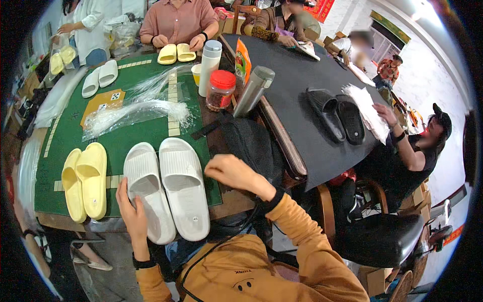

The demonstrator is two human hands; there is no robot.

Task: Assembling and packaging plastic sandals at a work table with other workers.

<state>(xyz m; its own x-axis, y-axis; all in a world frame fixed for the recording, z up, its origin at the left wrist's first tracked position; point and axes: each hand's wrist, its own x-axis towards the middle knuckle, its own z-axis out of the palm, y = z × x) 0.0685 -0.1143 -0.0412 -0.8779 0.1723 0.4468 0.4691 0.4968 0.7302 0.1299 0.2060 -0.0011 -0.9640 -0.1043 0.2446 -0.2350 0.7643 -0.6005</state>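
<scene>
A pair of light-grey, ribbed-strap rubber slide sandals [167,194] sits at the near edge of a green tabletop [114,151], heels reaching past that edge in this view. Against their left side lies the left hand [133,216], loosely open, fingers extended along the sole. Just right of them is the right hand [234,173], its fingers curled; whether it grips anything, I cannot tell.

Left of the grey pair stands a pale-yellow pair of slides [90,182]; beyond it, a crumpled clear plastic bag [136,117] and, farther off to the left, white slides [99,79]. Beyond it to the right are a red-lidded clear jar [220,90] and a silver metal flask [255,90].

Well to its right, a dark-grey tabletop [302,131] bears black slides [336,118]. Farther right are a black padded chair [380,239] and a white wall [443,171]; across from it sits a person in a pink shirt [178,22].
</scene>
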